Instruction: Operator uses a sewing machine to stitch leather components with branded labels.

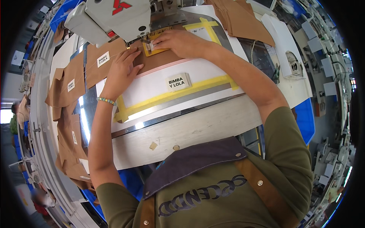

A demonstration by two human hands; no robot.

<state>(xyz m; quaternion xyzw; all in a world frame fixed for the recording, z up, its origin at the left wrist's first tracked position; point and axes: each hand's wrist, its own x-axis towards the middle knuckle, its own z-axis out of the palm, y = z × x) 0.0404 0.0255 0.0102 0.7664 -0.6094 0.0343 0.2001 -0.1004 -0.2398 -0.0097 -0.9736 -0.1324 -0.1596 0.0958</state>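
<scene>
Closest to the camera is your own apron (197, 157), its dark flap folded across your chest. On your far left, brown pieces (78, 85) with white labels lie along the table's side, some drooping in loose folds, with threads trailing between them. Next, your left hand (122, 68) rests on the work with fingers loosely spread and thumb apart, gripping nothing that shows. The sewing machine (118, 19) stands just beyond it. The brown cloth (156, 59) lies flat on the table in front of the machine, between your hands. It looks light and limp, with enough body to lie smooth, and would probably crease or skew if pushed from one point; spread fingertips near its edge, clear of the needle, should guide it best. A yellow frame (153, 53) sits on it. Your right hand (180, 42) reaches over that frame, fingers bent down; whether they pinch anything, you cannot tell from here. Nearer you is a small stack of white labels (178, 82), probably stiffer and apt to slide. Farther right lies a pile of brown cloth (243, 21).
</scene>
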